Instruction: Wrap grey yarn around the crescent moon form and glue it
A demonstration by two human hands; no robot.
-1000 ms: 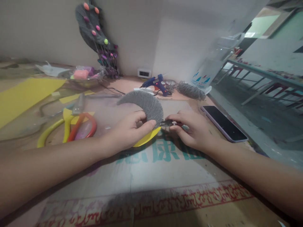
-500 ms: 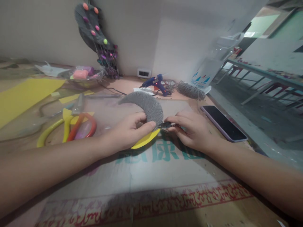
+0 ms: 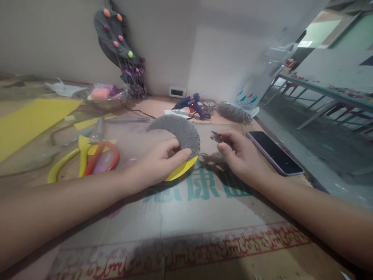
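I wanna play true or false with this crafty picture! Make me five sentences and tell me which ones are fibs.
1. The left hand is holding a moon shape. True.
2. The moon shape is gray all over. False: its lower end is yellow.
3. A phone lies beside the right hand. True.
4. The right hand is empty. False: it pinches a small dark thing.
5. The glue gun is red. False: it is mostly blue.

Head-worn view, close, facing forward-down over tabletop.
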